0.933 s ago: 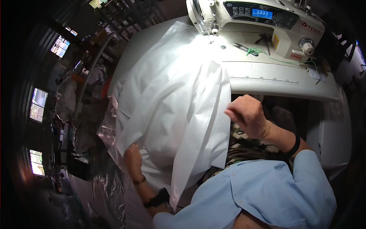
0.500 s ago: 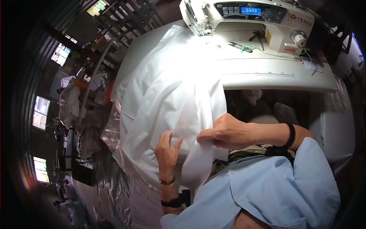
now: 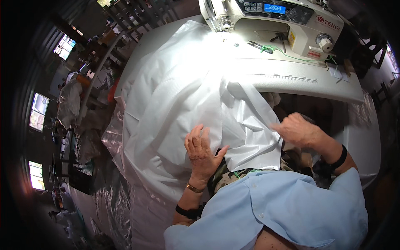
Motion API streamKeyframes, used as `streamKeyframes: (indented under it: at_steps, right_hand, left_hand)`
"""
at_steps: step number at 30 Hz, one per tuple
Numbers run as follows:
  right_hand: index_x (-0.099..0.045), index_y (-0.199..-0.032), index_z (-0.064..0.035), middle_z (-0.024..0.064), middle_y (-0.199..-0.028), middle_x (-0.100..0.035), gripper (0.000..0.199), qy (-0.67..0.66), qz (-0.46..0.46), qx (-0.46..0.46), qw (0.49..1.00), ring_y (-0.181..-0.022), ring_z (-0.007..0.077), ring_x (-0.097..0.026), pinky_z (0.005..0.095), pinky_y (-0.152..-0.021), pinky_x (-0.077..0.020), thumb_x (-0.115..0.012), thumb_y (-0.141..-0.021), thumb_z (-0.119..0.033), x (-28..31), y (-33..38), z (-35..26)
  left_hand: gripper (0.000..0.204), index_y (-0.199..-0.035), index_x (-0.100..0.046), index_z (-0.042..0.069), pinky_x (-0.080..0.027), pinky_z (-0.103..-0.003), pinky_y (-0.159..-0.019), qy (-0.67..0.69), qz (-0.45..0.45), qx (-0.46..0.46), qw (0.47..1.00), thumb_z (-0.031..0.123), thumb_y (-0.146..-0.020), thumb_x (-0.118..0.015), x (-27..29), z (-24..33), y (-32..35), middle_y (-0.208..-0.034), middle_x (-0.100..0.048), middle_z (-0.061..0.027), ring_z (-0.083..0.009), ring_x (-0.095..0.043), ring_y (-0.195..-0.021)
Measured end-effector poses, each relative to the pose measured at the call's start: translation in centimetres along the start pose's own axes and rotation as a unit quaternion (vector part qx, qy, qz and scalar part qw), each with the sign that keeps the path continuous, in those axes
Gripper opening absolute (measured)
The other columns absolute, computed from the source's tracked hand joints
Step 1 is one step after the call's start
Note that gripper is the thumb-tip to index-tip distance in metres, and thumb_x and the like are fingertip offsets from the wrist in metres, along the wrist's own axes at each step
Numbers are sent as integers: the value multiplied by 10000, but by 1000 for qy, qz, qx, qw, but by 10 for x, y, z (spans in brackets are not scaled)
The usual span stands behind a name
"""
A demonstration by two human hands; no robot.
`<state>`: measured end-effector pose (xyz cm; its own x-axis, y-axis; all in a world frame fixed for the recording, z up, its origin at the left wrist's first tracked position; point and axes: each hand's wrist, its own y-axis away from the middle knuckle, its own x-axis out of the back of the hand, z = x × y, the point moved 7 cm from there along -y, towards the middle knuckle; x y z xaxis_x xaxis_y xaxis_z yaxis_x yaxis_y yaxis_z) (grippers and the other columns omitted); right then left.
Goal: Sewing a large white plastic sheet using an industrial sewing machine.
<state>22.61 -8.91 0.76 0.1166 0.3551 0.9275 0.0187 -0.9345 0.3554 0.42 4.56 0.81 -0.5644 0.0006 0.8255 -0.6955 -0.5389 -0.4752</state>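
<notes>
Left hand (image 3: 201,156), fingers spread, lies over white fabric (image 3: 166,110), apparently steadying it; right hand (image 3: 298,130) at its edge, grip unclear.

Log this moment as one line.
left hand: spread over white fabric | right hand: at fabric's right edge | sewing machine: display lit

A head-worn fisheye looks down on the white cloth (image 3: 162,112) from nearby.
</notes>
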Motion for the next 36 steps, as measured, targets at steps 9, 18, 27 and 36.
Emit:
streamKeyframes:
  at_steps: [9,18,27,36]
  right_hand:
    - [-615,-901,-57,76,-906,-645,189,-19,167,233,958,-830,251,-631,382,-701,-492,-624,-894,-246,-31,-65,-66]
    - [-623,-1160,30,182,-1095,-675,342,-482,334,69,807,-830,277,-676,375,-767,-524,-601,-913,-205,20,-99,-27]
    - [-331,-1400,-2,67,-926,-640,646,-842,231,-76,482,-616,69,-568,236,-571,-474,-678,-898,-216,36,-158,-21]
    - [-539,-1136,-19,11,-713,-554,344,-850,134,-41,508,-563,93,-522,251,-526,-441,-687,-900,-221,-17,-145,-66]
  left_hand:
    - [487,-1157,-535,13,-407,-464,-934,-51,45,51,996,40,-694,-684,20,-26,32,-1158,-515,-182,-373,-495,-1087]
    - [148,-987,-601,-49,-448,-232,-661,237,153,245,928,92,-989,-556,83,-78,29,-836,-583,-12,-69,-491,-727]
    - [201,-940,-600,-9,-463,-252,-631,130,187,70,971,135,-882,-728,110,-42,-33,-791,-629,-75,-115,-572,-690]
    - [117,-906,-613,6,-467,-336,-589,-3,124,120,985,84,-866,-691,109,-61,-19,-739,-620,-107,-232,-597,-619]
